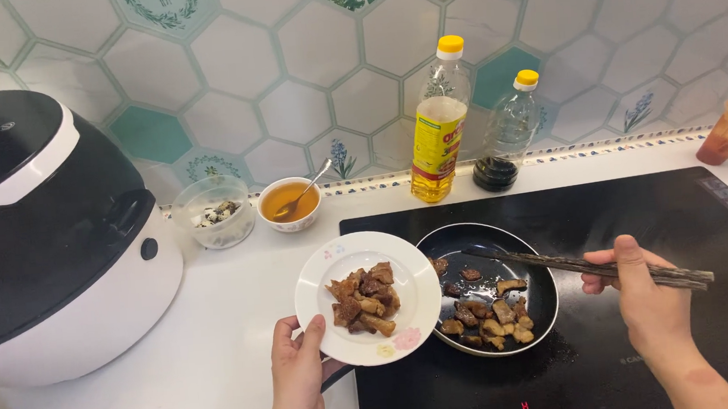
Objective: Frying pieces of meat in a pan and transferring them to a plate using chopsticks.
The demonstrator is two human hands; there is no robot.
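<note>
1. Left hand (297, 365) grips my white plate (324, 298) of browned meat pieces (365, 300), tilted beside the black pan (544, 290).
2. Right hand (639, 291) pinches dark chopsticks (576, 264) over it.
3. Tilting the plate further could spill meat onto the desk (219, 346).

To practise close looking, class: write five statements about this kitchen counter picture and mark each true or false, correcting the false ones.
1. The left hand holds a white plate of browned meat pieces. True.
2. The right hand holds a metal spoon. False: it holds dark chopsticks.
3. The black frying pan sits on the dark cooktop. True.
4. Both bottles have red caps. False: the oil bottle and the darker bottle have yellow caps.
5. The small bowl of amber liquid has a spoon in it. True.
</note>
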